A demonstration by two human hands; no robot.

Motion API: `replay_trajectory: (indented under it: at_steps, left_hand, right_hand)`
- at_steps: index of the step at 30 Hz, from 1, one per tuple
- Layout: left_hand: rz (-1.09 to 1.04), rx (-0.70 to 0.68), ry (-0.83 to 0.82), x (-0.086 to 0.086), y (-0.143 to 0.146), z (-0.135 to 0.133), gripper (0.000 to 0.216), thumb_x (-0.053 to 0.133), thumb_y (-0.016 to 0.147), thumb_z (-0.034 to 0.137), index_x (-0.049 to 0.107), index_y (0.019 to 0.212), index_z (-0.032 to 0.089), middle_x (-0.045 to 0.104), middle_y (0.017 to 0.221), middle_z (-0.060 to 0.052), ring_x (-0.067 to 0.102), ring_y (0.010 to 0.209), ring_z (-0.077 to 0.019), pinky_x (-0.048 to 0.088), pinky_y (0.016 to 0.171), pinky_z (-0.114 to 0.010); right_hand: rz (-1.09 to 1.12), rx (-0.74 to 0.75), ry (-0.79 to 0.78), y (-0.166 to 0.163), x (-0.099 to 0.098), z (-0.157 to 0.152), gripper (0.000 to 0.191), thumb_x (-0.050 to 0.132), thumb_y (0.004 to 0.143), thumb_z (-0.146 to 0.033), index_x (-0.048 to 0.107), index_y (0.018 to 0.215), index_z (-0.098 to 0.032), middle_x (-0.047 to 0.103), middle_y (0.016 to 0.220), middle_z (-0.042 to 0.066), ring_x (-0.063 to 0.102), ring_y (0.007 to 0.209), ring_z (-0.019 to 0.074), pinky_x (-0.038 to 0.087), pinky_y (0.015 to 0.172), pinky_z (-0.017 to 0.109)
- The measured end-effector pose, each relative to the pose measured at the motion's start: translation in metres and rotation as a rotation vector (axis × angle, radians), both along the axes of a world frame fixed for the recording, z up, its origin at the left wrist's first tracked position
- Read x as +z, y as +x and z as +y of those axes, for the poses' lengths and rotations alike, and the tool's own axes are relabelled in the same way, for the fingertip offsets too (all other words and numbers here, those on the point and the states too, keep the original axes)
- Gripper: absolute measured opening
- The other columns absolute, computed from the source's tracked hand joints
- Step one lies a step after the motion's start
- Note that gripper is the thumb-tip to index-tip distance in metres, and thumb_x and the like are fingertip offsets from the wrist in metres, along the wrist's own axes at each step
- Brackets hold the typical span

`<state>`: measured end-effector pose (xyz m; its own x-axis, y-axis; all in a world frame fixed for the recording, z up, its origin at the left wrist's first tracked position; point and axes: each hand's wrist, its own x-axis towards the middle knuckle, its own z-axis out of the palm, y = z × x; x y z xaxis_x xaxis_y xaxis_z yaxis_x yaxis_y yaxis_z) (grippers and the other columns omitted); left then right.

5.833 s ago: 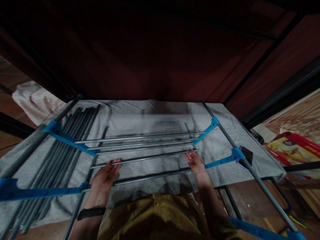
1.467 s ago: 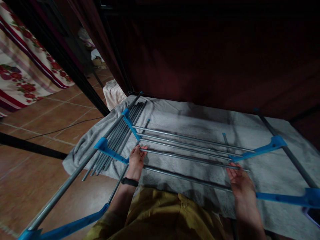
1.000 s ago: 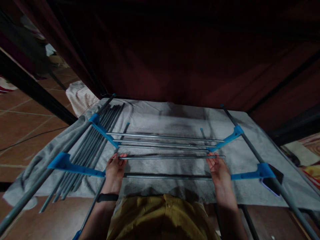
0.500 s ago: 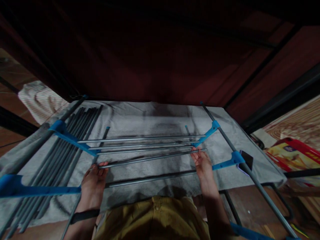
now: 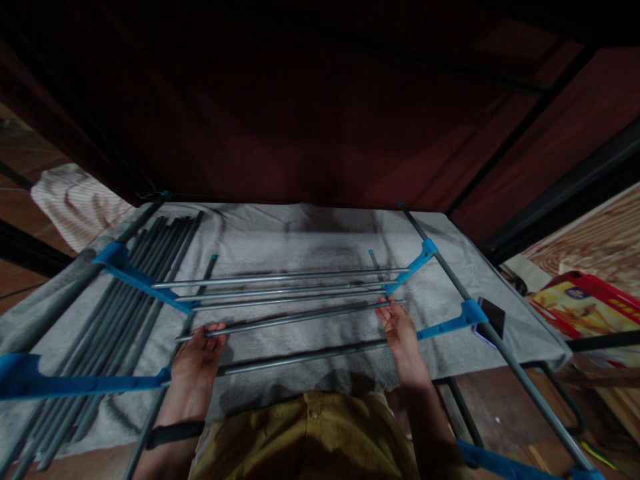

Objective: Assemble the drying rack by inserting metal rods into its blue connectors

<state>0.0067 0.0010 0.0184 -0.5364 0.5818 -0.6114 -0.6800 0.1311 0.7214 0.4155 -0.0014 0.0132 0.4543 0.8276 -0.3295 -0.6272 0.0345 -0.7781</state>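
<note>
A thin grey metal rod (image 5: 300, 317) lies across both my hands, above the bed-like surface. My left hand (image 5: 199, 352) has its fingers curled round the rod near its left end, which sticks out past the hand. My right hand (image 5: 397, 327) holds the other end between thumb and fingers. Beyond it, several rods (image 5: 290, 277) span between a left blue bracket (image 5: 145, 280) and a right blue bracket (image 5: 410, 268) of a rack frame. Nearer me, another rod (image 5: 300, 360) runs between a left front bracket (image 5: 90, 385) and a right front bracket (image 5: 450, 325).
Several loose grey tubes (image 5: 125, 313) lie on the grey blanket (image 5: 300, 237) at the left. A phone (image 5: 491, 321) rests by the right upright tube (image 5: 525, 383). A red and yellow package (image 5: 585, 310) is at far right, and a striped cloth (image 5: 83, 203) at far left.
The held rod has shifted slightly left in the view, its left end now showing past my left hand. My left hand has moved slightly right along it. Both hands keep their hold.
</note>
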Motion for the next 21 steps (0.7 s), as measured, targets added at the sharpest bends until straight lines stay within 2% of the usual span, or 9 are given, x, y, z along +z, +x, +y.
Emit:
replay_trajectory:
  at_steps: [7,13,21]
  left_hand:
    - [-0.023,-0.056,-0.002,0.003,0.02,-0.001,0.031,0.039,0.092,0.002,0.059,0.072,0.015,0.065,0.069,-0.002,0.066,0.065,-0.0117,0.055,0.063,-0.022]
    - [-0.05,-0.101,0.013,0.0,0.031,-0.002,0.028,0.044,0.092,0.007,0.061,0.072,0.015,0.067,0.071,-0.004,0.069,0.073,-0.0154,0.059,0.068,-0.028]
    - [-0.07,-0.137,0.038,0.001,0.046,-0.003,0.026,0.046,0.092,0.006,0.062,0.073,0.014,0.069,0.074,-0.004,0.072,0.075,-0.0165,0.061,0.07,-0.03]
  right_hand:
    - [-0.009,0.027,-0.009,0.002,-0.011,-0.001,0.019,0.078,0.072,-0.027,0.062,0.081,-0.024,0.072,0.086,-0.002,0.068,0.082,0.0124,0.059,0.077,0.027]
    - [0.001,0.009,-0.035,0.0,-0.015,0.001,0.022,0.079,0.071,-0.028,0.059,0.076,-0.024,0.072,0.081,-0.002,0.07,0.077,0.0135,0.061,0.072,0.027]
    - [0.035,0.019,-0.087,-0.004,-0.021,0.002,0.017,0.076,0.074,-0.024,0.06,0.08,-0.024,0.074,0.083,-0.001,0.071,0.08,0.0141,0.06,0.071,0.026]
